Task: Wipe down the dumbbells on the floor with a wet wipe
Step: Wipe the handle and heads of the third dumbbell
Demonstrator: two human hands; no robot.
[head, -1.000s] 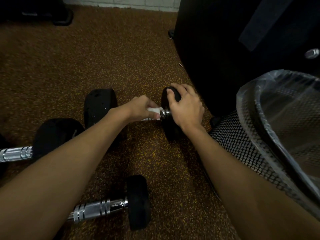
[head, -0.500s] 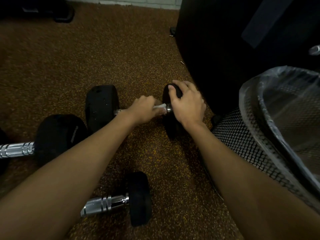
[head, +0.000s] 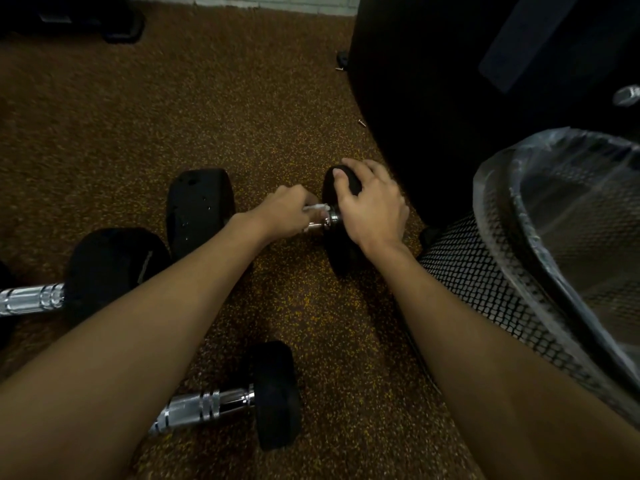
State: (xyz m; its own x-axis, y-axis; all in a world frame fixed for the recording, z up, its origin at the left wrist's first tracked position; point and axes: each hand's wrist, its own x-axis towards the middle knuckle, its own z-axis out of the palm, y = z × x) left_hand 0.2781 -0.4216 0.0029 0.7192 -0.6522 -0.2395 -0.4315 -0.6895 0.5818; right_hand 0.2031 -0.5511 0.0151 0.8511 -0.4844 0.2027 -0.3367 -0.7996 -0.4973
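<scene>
Three black dumbbells with chrome handles lie on the speckled brown floor. The far dumbbell point(head: 199, 209) lies crosswise in the middle. My left hand point(head: 284, 214) is curled round its handle with a white wet wipe point(head: 317, 207) wrapped under the fingers, close to the right weight. My right hand point(head: 372, 206) grips the top of that right weight point(head: 341, 252), thumb on its near face. A second dumbbell point(head: 273, 393) lies near my left forearm. The third dumbbell point(head: 110, 261) sits at the left edge.
A black mesh waste bin point(head: 485, 282) lined with a clear plastic bag stands at the right, close to my right forearm. A large black object point(head: 433, 98) rises behind it. Dark equipment point(head: 114, 26) sits at the far left by the wall.
My left hand with the wipe slid slightly left along the handle, away from the right weight, exposing the chrome collar. My right hand stays on the weight.
</scene>
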